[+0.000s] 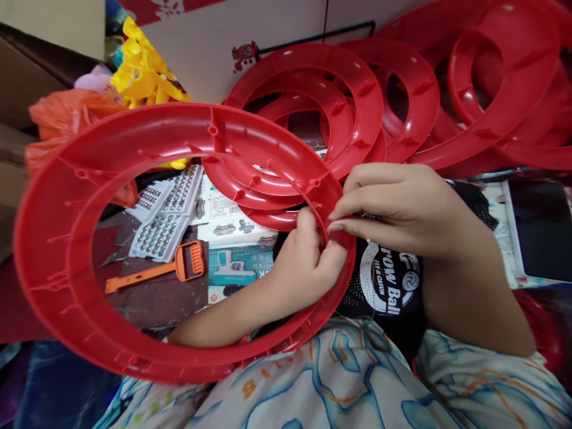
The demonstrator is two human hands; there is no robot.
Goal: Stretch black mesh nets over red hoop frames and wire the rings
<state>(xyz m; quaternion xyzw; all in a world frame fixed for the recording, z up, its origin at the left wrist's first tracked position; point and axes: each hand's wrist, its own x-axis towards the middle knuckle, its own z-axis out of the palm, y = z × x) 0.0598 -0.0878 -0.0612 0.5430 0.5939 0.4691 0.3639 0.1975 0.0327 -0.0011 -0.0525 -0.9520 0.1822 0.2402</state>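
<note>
A large red plastic ring (53,250), hollow and ribbed on the side facing me, stands tilted before me, its lower edge against my patterned clothing. My left hand (297,262) reaches through the ring's opening and is closed around its inner rim on the right side. Right beside it, my right hand (393,208) has thumb and fingers pinched together inside the ring's channel. Whatever small thing those fingertips hold, if anything, is hidden. A black mesh piece with white lettering (388,280) lies beneath my right hand.
More red rings (308,65) lean in a row behind. Through the opening show clear cases of metal balls (163,235), an orange scoop-like tool (190,262) and a teal printed box (232,266). An orange bag (67,116) and yellow plastic (138,65) sit left; a dark-screened device (540,229) lies right.
</note>
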